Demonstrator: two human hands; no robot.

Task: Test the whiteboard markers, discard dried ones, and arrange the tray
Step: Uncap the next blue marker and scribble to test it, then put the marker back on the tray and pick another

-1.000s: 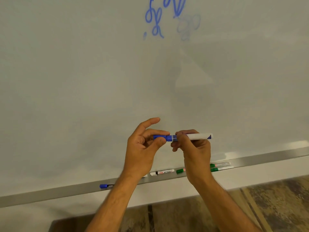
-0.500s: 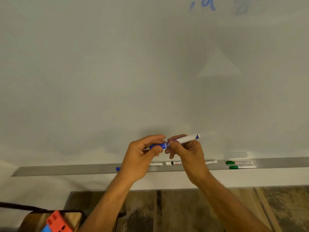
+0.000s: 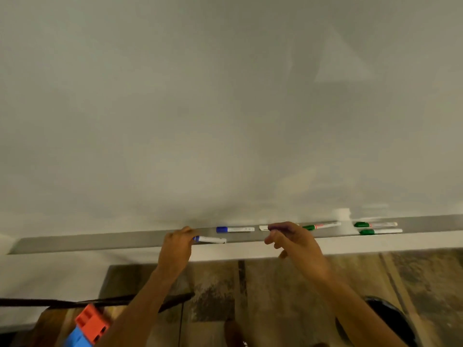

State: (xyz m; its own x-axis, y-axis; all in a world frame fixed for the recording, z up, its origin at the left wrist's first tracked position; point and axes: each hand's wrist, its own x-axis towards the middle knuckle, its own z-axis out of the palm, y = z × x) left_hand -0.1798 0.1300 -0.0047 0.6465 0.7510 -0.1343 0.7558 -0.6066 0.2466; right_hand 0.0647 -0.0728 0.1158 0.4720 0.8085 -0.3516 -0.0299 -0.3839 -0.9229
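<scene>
Your left hand (image 3: 176,249) grips the capped end of a blue marker (image 3: 209,239), which lies on the tray (image 3: 100,242) near its front edge. Your right hand (image 3: 292,240) hovers over the tray, fingers loosely curled, holding nothing. Farther back on the tray lies another blue marker (image 3: 235,229); three green markers (image 3: 322,225) lie rightward.

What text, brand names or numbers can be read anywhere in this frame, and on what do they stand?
None can be read.
Blue-capped marker on the tray: grey print on the barrel, blurred.
Marker at the left hand: too blurred to show any print.
Green-capped marker with a red label: label blurred.
Two green-capped markers at the right: any print too small.
Whiteboard: no writing in view.
</scene>
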